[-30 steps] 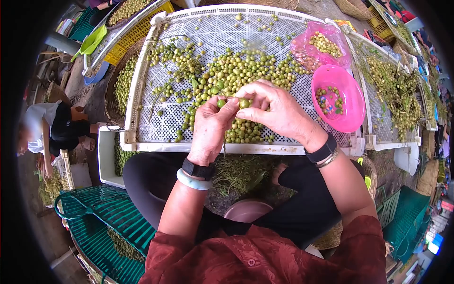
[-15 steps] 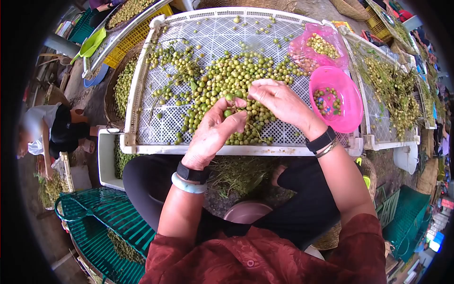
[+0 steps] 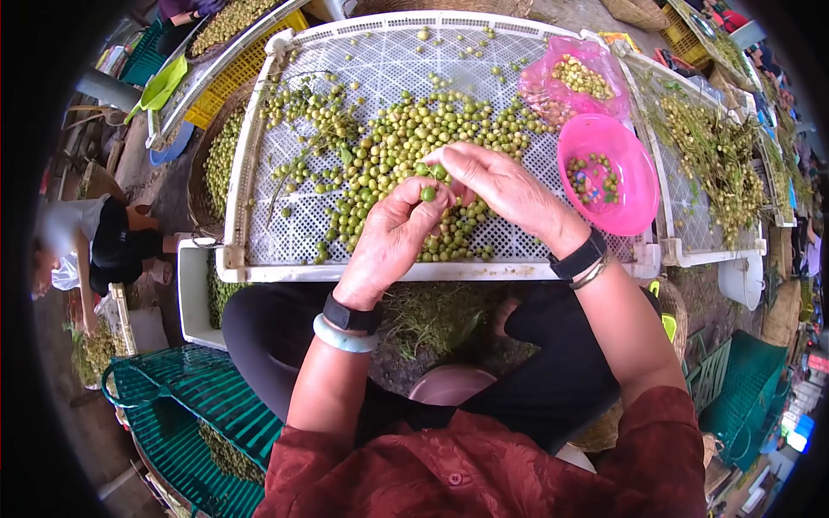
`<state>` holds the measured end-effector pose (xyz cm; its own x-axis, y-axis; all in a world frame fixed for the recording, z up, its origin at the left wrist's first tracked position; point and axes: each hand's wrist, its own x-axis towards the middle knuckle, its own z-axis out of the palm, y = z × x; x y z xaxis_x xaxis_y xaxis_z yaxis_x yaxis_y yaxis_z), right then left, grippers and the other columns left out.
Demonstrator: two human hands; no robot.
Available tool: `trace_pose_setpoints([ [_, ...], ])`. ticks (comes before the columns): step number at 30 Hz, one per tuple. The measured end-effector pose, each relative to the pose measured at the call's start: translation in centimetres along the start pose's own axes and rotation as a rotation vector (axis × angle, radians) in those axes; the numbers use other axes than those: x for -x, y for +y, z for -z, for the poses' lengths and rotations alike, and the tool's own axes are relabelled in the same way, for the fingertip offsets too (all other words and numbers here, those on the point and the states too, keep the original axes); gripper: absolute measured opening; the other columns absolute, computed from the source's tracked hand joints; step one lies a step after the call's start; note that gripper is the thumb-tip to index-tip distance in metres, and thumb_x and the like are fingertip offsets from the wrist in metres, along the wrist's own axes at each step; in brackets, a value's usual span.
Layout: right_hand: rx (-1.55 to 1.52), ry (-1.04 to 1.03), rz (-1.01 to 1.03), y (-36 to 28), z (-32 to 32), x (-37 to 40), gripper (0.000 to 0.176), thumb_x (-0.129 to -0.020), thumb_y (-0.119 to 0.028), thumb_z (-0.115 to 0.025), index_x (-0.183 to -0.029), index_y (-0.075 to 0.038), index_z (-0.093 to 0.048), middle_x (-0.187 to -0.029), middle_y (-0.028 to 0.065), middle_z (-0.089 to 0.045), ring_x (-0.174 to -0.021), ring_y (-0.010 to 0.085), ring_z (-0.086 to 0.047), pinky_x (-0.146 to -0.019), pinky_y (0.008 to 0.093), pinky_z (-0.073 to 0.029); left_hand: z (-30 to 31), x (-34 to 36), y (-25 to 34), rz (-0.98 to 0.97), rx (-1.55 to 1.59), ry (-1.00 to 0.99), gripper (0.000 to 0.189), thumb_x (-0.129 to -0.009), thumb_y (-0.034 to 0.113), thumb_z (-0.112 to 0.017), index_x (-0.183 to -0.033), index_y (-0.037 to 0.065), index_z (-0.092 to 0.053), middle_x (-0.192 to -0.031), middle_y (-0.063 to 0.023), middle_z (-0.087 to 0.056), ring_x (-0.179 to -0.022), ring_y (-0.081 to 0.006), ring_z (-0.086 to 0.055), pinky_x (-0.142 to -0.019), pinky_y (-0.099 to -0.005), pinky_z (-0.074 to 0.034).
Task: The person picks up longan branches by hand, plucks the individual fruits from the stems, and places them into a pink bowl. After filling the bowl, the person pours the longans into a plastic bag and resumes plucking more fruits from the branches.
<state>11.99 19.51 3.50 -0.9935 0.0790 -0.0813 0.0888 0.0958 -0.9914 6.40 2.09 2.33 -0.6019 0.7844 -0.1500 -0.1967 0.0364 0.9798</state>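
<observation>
Over the front half of a white mesh tray, both of my hands meet above a heap of small round green fruits. My left hand pinches a few green fruits between thumb and fingertips. Fingers bent, my right hand reaches in from the right, its tips at the same fruits. Its thumb and fingertips are pressed together there, partly hidden. More fruits on stems lie at the tray's left side.
To the right stand a pink basin with a few fruits and a pink plastic bag of pale fruits. A second tray holds stemmed bunches. A green basket is lower left. At far left a person handles stems.
My right hand has come down and left, its fingertips now meeting the fruits in my left hand. The view has shifted slightly.
</observation>
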Motion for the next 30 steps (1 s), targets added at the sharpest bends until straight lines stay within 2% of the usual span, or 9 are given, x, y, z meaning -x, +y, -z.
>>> trace_pose_setpoints([
  [3,-0.105,-0.059,-0.021,0.1,-0.4,0.0,0.036,-0.091,-0.031,-0.059,-0.116,-0.006,-0.056,-0.085,0.003,-0.062,-0.064,0.0073,-0.057,-0.053,0.0196,-0.046,-0.3,0.0,1.0,0.003,-0.002,-0.08,0.019,-0.095,0.021,-0.052,-0.1,0.005,-0.06,-0.087,0.0023,-0.061,-0.076,-0.0038,-0.052,-0.068,-0.0195,-0.042],
  [7,-0.099,-0.186,-0.143,-0.3,1.0,-0.1,0.023,-0.091,-0.026,-0.058,-0.094,-0.004,-0.061,-0.074,0.0009,-0.063,-0.055,0.005,-0.054,-0.047,0.0172,-0.042,0.2,0.2,0.7,0.044,-0.042,-0.02,0.021,-0.094,0.023,-0.055,-0.094,0.003,-0.061,-0.08,0.0003,-0.063,-0.075,-0.0055,-0.055,-0.069,-0.0204,-0.044],
  [11,-0.313,-0.211,-0.099,0.5,0.9,0.3,0.022,-0.089,-0.02,-0.062,-0.099,-0.001,-0.058,-0.088,0.0059,-0.064,-0.07,0.0105,-0.061,-0.067,0.0219,-0.05,-0.1,0.2,-0.1,-0.009,0.005,0.092,0.021,-0.092,0.024,-0.058,-0.085,0.005,-0.06,-0.076,-0.0001,-0.062,-0.066,-0.0042,-0.054,-0.06,-0.0187,-0.043],
  [14,-0.185,-0.168,0.053,1.4,-0.4,0.2,0.02,-0.09,-0.018,-0.059,-0.101,-0.002,-0.055,-0.084,0.0039,-0.061,-0.072,0.0124,-0.062,-0.066,0.0248,-0.051,0.0,-0.2,-0.9,-0.046,0.012,0.243,0.016,-0.09,0.018,-0.061,-0.08,0.005,-0.06,-0.07,0.0011,-0.06,-0.061,-0.0037,-0.053,-0.056,-0.0178,-0.041],
  [15,-0.149,-0.135,0.006,1.3,-0.8,0.4,0.02,-0.089,-0.016,-0.06,-0.101,-0.002,-0.055,-0.083,0.0049,-0.061,-0.073,0.0125,-0.062,-0.065,0.0242,-0.051,-0.1,-0.3,-0.9,-0.072,0.017,0.27,0.015,-0.089,0.016,-0.061,-0.081,0.004,-0.061,-0.07,0.0011,-0.06,-0.061,-0.0039,-0.053,-0.056,-0.0181,-0.041],
  [19,-0.264,-0.023,-0.041,1.3,-1.4,0.4,0.019,-0.088,-0.018,-0.061,-0.093,0.0,-0.056,-0.078,0.008,-0.064,-0.066,0.0146,-0.065,-0.061,0.0227,-0.051,-0.6,-0.1,-0.6,-0.106,0.088,0.342,0.01,-0.088,0.011,-0.061,-0.083,0.002,-0.063,-0.07,0.0013,-0.06,-0.058,-0.004,-0.05,-0.055,-0.0177,-0.04],
  [25,-0.523,-0.057,-0.086,1.6,-1.6,0.5,0.013,-0.088,-0.015,-0.057,-0.089,-0.003,-0.057,-0.068,0.0051,-0.06,-0.05,0.0089,-0.054,-0.043,0.0191,-0.042,-1.0,-0.4,-1.4,-0.104,0.302,0.341,0.01,-0.087,0.011,-0.061,-0.079,0.005,-0.062,-0.066,-0.001,-0.061,-0.055,-0.0034,-0.046,-0.051,-0.0168,-0.034],
  [28,-0.349,-0.018,-0.186,1.0,-1.2,0.5,0.015,-0.088,-0.015,-0.056,-0.086,-0.001,-0.056,-0.069,0.0056,-0.06,-0.048,0.0079,-0.051,-0.038,0.0197,-0.039,-1.6,-0.2,-1.7,-0.077,0.312,0.345,0.008,-0.086,0.011,-0.061,-0.08,0.006,-0.062,-0.066,-0.0011,-0.061,-0.054,-0.0034,-0.045,-0.048,-0.0166,-0.033],
  [30,-0.355,-0.034,-0.186,0.7,-1.3,0.7,0.016,-0.088,-0.014,-0.054,-0.086,0.002,-0.056,-0.071,0.0077,-0.061,-0.049,0.0089,-0.053,-0.039,0.0214,-0.043,-1.6,0.0,-1.7,-0.057,0.318,0.348,0.007,-0.086,0.011,-0.061,-0.081,0.006,-0.062,-0.067,-0.0011,-0.061,-0.053,-0.0032,-0.045,-0.047,-0.0161,-0.032],
])
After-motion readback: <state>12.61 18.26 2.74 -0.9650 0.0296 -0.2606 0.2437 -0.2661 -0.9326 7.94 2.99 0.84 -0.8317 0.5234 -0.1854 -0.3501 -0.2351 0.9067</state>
